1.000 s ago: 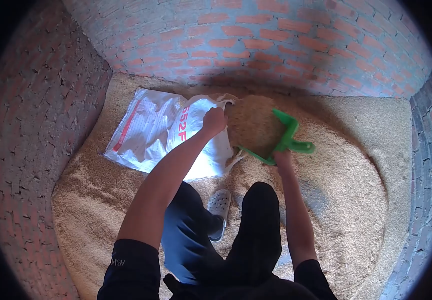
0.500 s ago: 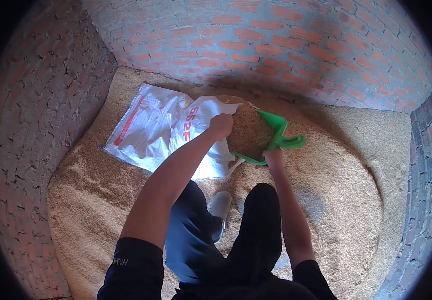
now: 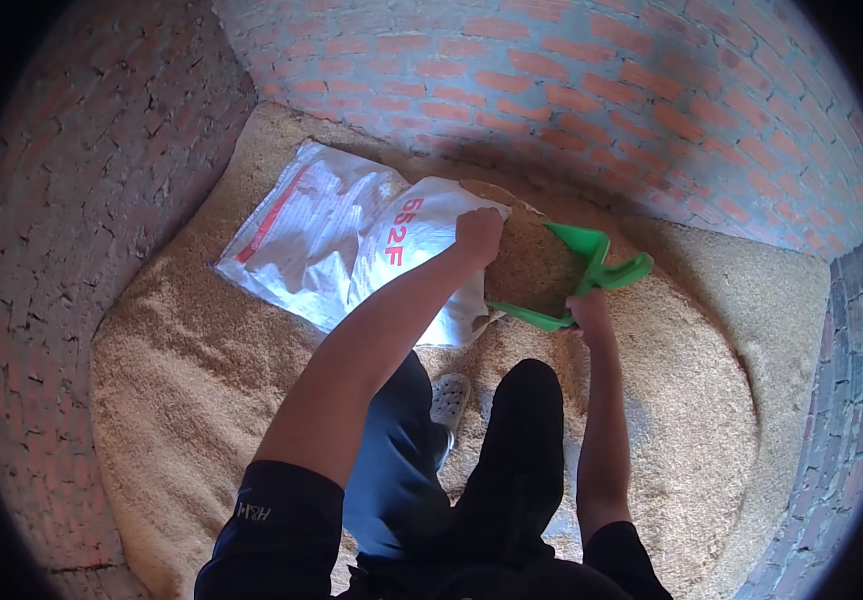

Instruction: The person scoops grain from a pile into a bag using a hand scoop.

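Gripping white bag at eleven o'clock with our left hand, green scoop at one with right hand; hands closer than second ago, bringing loose grain beside bag's mouth.

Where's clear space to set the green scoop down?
The loose material is open between the right arm and the right brick wall, and below the white bag, bordered by the left brick wall and left arm. It's crowded at the bag's mouth, where the left hand, right hand and green scoop sit close together. A shoe stands between the legs.
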Tool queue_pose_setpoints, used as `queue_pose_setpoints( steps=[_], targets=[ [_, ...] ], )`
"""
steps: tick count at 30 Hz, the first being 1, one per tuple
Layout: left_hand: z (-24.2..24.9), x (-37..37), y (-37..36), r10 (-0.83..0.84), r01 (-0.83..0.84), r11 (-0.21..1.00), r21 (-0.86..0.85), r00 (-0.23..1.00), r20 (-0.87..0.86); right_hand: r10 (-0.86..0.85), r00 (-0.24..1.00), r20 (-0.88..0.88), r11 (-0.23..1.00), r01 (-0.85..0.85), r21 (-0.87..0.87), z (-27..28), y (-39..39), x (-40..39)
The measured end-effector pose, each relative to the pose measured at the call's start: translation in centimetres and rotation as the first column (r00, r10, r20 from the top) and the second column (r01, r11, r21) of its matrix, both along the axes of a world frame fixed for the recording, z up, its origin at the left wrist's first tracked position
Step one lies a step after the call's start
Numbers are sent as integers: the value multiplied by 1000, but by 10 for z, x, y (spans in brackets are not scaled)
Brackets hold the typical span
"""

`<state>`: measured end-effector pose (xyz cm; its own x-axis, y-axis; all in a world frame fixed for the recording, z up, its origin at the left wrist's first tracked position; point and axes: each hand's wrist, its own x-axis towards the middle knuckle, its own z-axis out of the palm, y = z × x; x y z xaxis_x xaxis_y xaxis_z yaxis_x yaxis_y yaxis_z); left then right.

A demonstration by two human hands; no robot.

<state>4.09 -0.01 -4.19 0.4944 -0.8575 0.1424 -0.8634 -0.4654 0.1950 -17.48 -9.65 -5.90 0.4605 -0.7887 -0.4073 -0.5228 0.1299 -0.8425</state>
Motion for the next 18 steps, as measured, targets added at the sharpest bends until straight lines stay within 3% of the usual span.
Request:
queue_pose_setpoints(
  steps=[1, 4, 6, 7, 9, 10, 13, 17, 18],
  targets=[
    [-1, 2, 1, 6, -6, 1000, -5, 1000, -8, 38, 996, -82, 999, -38, 2, 2, -2, -1],
    [-4, 3, -1, -16, 19, 998, 52, 999, -51, 47, 999, -26, 998, -48, -33, 3, -4, 9],
    [-8, 1, -6, 75, -94, 988, -120, 985, -158, 57, 998, -16, 998, -57, 3, -8, -18, 22],
    [-16, 4, -9, 66, -86, 988, -126, 986, -153, 73, 997, 1, 996, -73, 43, -5, -23, 30],
    [-20, 8, -11, 105, -160, 868, -470, 984, -142, 39, 999, 28, 999, -40, 37, 4, -27, 42],
    [-17, 12, -9, 96, -151, 869, -472, 986, -138, 15, 999, 49, 999, -17, 41, 10, -27, 44],
    [4, 16, 3, 7, -83, 713, -696, 994, -111, 48, 997, 57, 999, -49, 18, 29, -21, 26],
    [4, 16, -1, 41, -169, 746, -644, 977, -209, 49, 992, 115, 998, -53, 34, 17, -15, 3],
    [-1, 18, -4, 16, -140, 819, -557, 975, -220, 82, 993, 86, 996, -86, 40, 18, -15, 0]
  ],
)
